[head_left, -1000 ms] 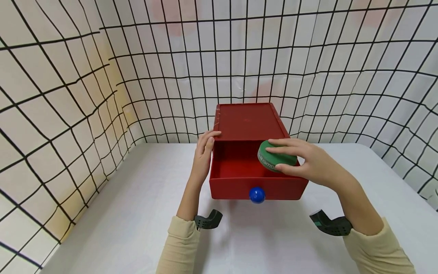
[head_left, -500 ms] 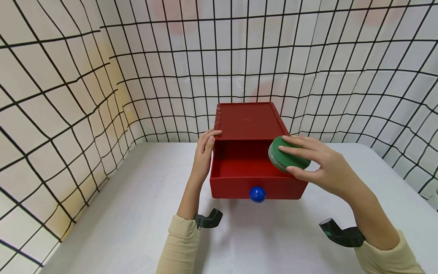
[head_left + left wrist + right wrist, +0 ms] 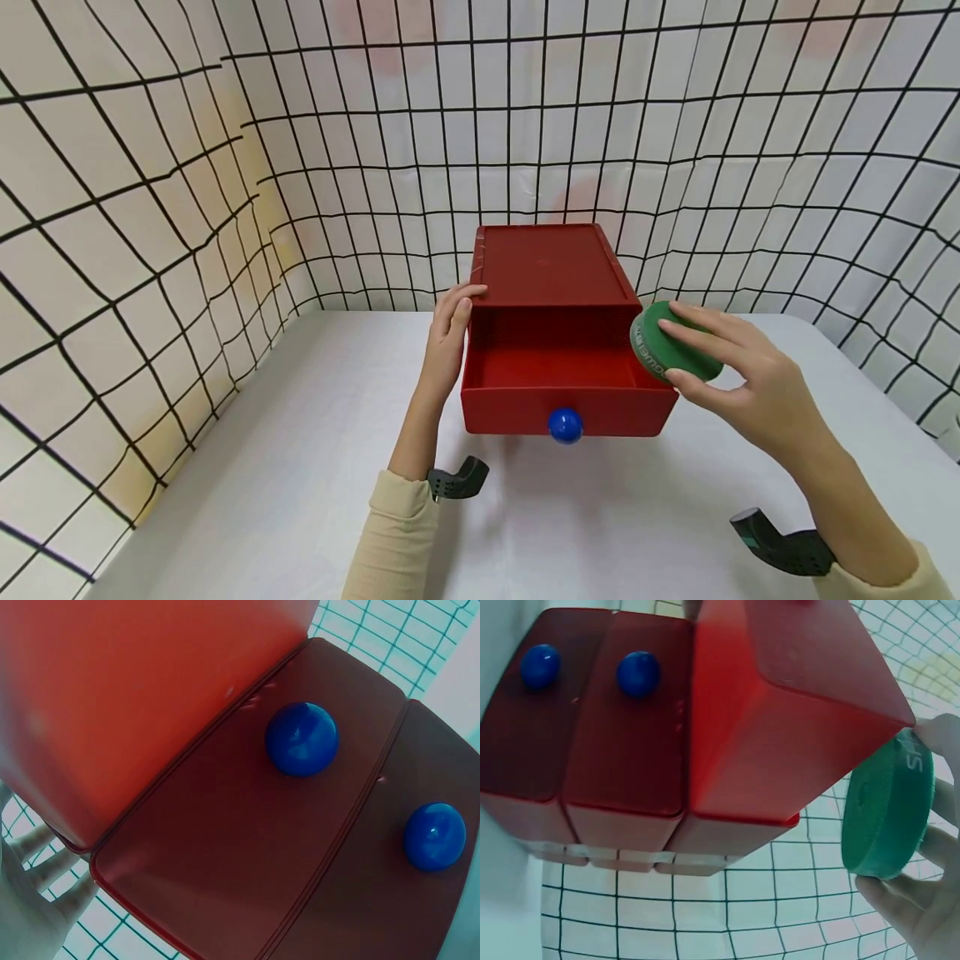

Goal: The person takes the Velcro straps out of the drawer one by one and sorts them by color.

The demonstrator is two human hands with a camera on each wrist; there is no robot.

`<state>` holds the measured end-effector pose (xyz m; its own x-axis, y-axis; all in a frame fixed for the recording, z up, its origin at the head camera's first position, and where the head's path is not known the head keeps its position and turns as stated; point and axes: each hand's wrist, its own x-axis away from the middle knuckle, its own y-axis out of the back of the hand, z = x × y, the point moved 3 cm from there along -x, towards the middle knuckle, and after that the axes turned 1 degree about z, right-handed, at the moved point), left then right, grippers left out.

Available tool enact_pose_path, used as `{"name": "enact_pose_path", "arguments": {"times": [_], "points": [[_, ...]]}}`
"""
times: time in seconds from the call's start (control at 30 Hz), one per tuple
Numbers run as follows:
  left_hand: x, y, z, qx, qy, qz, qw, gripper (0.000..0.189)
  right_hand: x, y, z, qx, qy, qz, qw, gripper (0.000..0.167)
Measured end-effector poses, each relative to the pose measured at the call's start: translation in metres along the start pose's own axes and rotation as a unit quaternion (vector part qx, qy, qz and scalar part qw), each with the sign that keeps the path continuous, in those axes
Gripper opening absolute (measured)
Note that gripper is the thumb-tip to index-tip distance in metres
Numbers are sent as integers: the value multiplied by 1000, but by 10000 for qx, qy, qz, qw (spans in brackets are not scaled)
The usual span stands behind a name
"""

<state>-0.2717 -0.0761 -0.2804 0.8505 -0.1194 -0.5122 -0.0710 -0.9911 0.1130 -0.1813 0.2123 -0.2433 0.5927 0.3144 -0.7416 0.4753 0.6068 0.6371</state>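
Observation:
A red drawer cabinet point(image 3: 551, 262) stands on the table, its top drawer point(image 3: 517, 412) pulled out, showing a bare red floor inside. A blue knob point(image 3: 566, 426) sits on the drawer's front. My left hand point(image 3: 448, 333) rests against the cabinet's left side, fingers extended toward the top edge. At the drawer's right side, my right hand point(image 3: 750, 375) holds a green tape roll point(image 3: 678, 346) between thumb and fingers. The roll is tilted and overlaps the drawer's right wall in the head view; white lettering runs round its rim. The right wrist view shows the roll point(image 3: 889, 806) outside the drawer wall.
Below the pulled-out drawer are two closed drawers, with blue knobs point(image 3: 302, 739) in the left wrist view. A white wall with black grid lines point(image 3: 562, 125) surrounds the white table point(image 3: 300, 467) at the back and sides.
My right hand has carried the green tape roll rightward, from over the drawer's inside to beyond its right wall. The left hand and cabinet have stayed in place.

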Motion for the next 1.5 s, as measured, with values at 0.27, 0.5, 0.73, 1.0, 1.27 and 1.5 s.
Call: {"name": "enact_pose_path", "arguments": {"times": [0.27,0.5,0.73,1.0,1.27,1.5], "points": [[0,0,1,6,44,2,10000,34,17,3,-12,-56,-188,-705,9973,48],[-1,1,5,18,-16,-4,10000,35,28,5,-19,271,-504,-817,9950,50],[0,1,0,-6,14,6,10000,34,43,-1,-33,395,-703,-696,9943,53],[0,1,-1,-25,-13,9,10000,34,56,-14,-52,468,-1029,-510,9923,53],[0,0,0,-22,26,44,10000,34,62,-24,-68,552,-1294,-339,9895,49],[-1,1,1,-31,10,22,10000,34,68,-34,-84,632,-1482,-115,9869,47]]}}
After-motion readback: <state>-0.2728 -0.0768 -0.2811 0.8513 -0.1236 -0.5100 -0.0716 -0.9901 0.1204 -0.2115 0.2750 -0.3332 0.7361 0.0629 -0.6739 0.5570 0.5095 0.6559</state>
